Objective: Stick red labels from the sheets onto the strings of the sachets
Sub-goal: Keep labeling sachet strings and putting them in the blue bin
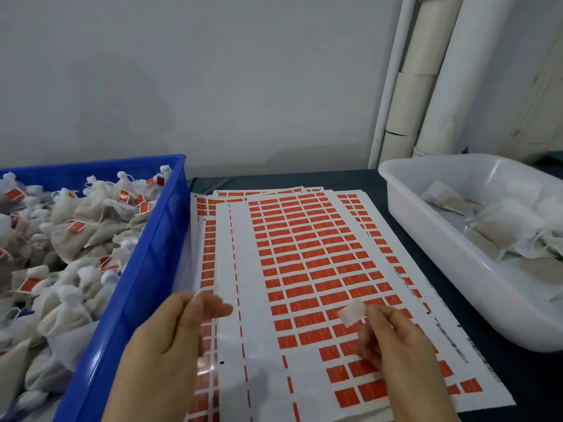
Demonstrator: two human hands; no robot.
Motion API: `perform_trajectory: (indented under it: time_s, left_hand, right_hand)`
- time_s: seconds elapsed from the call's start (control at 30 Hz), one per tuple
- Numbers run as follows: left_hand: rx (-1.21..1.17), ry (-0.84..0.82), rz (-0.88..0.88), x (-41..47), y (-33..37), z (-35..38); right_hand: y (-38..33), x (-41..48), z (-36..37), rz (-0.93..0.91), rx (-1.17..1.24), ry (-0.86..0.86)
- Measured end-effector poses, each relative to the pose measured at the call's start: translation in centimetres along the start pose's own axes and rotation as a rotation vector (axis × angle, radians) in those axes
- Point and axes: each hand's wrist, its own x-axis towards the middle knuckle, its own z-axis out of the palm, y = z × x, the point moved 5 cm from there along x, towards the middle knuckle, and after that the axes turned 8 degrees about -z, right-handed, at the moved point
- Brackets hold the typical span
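1. The blue crate (146,269) stands left of the sheets (237,269), its wall touching or overlapping their left edge. It is heaped with pale sachets (70,239), many of them carrying red tags (74,227).
2. The white tub (457,269) stands right of the sheets, apart from them, with a strip of dark table (533,391) between. It holds a smaller heap of sachets (505,226); no red shows on them.
3. The sheets lie fanned in an overlapping stack. The top one bears rows of red labels (307,319). Its left columns and part of its near rows are bare white backing.
4. The right hand (396,345) hovers over the near right part of the sheets. Thumb and forefinger are closed in a pinch on a small white piece (352,312), which sticks out up and to the left of the fingertips, above the labels. Whether it is a label seen from its back cannot be told. The other fingers curl loosely underneath.
5. The left hand (176,333) is over the near left edge of the sheets, beside the crate. Its fingers (213,306) are drawn together and point right, towards the bare columns. They are blurred, so whether they grip anything cannot be told.
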Motion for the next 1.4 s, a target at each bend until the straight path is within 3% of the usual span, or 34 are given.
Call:
perform_trajectory:
  time_s: [0.1,0.2,0.27,0.47,0.77,0.9,1.17,1.4]
  left_hand:
    - [-0.16,-0.081,0.041,0.6,2.6,1.9]
    - [-0.512,-0.294,-0.101,1.7,4.3,5.4]
    - [-0.623,-0.427,-0.158,2.5,5.2,7.8]
    - [-0.604,-0.524,-0.107,6.1,4.9,12.8]
    - [-0.604,-0.515,-0.052,7.3,2.9,13.9]
    - [-0.582,-0.503,0.03,7.5,2.9,14.0]
    - [-0.371,-0.542,0.163,6.7,2.7,14.3]
    - [-0.271,-0.793,0.135,5.9,2.2,14.9]
  right_hand:
    - [-1.1,0.6,-0.2,-0.042,0.018,0.009]
    - [-3.2,2.0,-0.7,-0.127,0.034,0.03]
    - [-4.9,3.1,-0.8,-0.188,0.044,0.041]
    - [-7.9,7.3,2.0,-0.362,0.035,0.021]
    - [-5.8,7.6,6.7,-0.429,-0.047,-0.112]
    - [-6.2,6.8,7.1,-0.435,0.053,-0.161]
    - [-6.1,7.2,5.8,-0.378,0.247,-0.071]
    - [-5.6,7.4,5.2,-0.354,0.273,-0.029]
